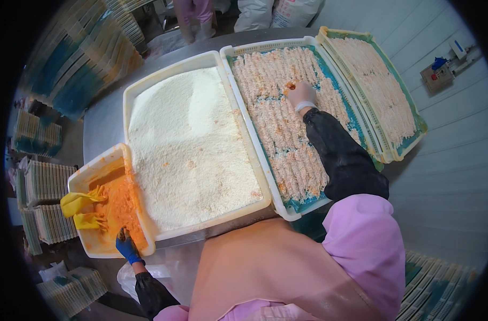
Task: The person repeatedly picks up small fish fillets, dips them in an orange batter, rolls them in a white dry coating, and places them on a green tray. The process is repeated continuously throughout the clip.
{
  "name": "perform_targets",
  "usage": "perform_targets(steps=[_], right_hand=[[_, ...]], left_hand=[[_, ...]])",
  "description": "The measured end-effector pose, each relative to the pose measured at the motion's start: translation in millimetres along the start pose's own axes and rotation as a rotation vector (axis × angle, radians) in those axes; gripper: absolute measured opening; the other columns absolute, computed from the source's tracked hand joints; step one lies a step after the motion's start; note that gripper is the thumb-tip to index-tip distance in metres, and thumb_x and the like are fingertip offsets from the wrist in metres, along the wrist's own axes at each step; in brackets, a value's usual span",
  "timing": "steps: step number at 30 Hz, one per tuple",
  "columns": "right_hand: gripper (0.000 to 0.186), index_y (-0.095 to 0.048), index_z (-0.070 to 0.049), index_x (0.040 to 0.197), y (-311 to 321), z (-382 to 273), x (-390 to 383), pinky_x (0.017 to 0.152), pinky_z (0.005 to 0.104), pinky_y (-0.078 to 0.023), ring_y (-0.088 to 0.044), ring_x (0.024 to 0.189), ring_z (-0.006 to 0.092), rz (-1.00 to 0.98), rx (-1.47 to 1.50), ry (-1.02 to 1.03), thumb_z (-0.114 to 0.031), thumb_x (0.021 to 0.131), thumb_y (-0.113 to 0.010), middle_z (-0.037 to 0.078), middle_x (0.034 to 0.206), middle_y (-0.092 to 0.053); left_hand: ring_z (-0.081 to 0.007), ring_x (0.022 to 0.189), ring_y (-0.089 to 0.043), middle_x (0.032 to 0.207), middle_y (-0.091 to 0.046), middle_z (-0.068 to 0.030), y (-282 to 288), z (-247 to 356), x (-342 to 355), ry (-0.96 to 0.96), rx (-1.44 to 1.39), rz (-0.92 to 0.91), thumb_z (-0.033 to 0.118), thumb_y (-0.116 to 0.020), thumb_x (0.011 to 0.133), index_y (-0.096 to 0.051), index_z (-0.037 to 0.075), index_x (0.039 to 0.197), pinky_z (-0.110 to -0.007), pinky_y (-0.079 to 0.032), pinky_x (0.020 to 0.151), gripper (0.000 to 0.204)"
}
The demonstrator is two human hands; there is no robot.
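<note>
Head view: the person's two hands work well apart, over a steel bench (104,125). On the left, the blue-gloved left hand (127,246) reaches across the near rim of a small white tub (127,160), fingers pointing down at the orange mixture (115,198) inside; whether they grasp anything I cannot tell. Two yellow gloves (79,204) lie over that tub's left rim, their finger ends smeared orange.

Just right of it stands a larger white tub (127,109) of pale crumbs (185,144), the near part dotted with orange flecks. Further right is a white tray (247,115) lined with blue-green mesh, where crumb-coated strips (273,125) lie side by side in close rows. Over the far half of those rows is the right hand (303,96), pale-gloved, its fingers curled beside an orange-coated piece (291,86); I cannot tell whether they grip it or only touch it. Its dark sleeve (340,150) crosses the tray's right side.

Another tray (346,80) of similar strips sits at the far right. Beyond the bench are a person's pink-clad legs (193,10) and white sacks (294,12); stacked trays (50,182) stand at the left.
</note>
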State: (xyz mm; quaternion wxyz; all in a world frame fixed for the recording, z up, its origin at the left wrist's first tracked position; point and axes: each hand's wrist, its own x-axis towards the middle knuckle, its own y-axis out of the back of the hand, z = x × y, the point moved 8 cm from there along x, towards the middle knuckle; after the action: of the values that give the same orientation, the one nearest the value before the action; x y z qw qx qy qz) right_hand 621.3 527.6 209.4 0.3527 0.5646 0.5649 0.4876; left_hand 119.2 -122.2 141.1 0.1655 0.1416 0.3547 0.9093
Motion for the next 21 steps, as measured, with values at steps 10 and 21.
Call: perform_targets(steps=[10,21], right_hand=[[0.023,-0.066,-0.003,0.078,-11,-11,0,0.060,0.0397,-0.049,-0.060,0.066,0.0308,0.081,0.007,-0.012,-0.025,0.073,-0.065,0.016,0.070,-0.062],[0.028,-0.064,-0.003,0.080,-5,-24,-12,0.064,0.0396,-0.048,-0.059,0.072,0.0304,0.018,0.078,0.106,-0.028,0.067,-0.071,0.015,0.078,-0.062]], left_hand=[[-0.0158,0.080,-0.059,0.089,-0.065,-0.0105,1,1,0,0.032,-0.015,0.019,0.009,-0.057,0.085,-0.062,-0.005,0.093,-0.026,-0.046,0.073,0.017],[-0.0161,0.081,-0.059,0.091,-0.065,-0.0108,2,12,-2,0.040,0.018,0.012,0.009,-0.057,0.085,-0.062,-0.006,0.094,-0.026,-0.045,0.074,0.018]])
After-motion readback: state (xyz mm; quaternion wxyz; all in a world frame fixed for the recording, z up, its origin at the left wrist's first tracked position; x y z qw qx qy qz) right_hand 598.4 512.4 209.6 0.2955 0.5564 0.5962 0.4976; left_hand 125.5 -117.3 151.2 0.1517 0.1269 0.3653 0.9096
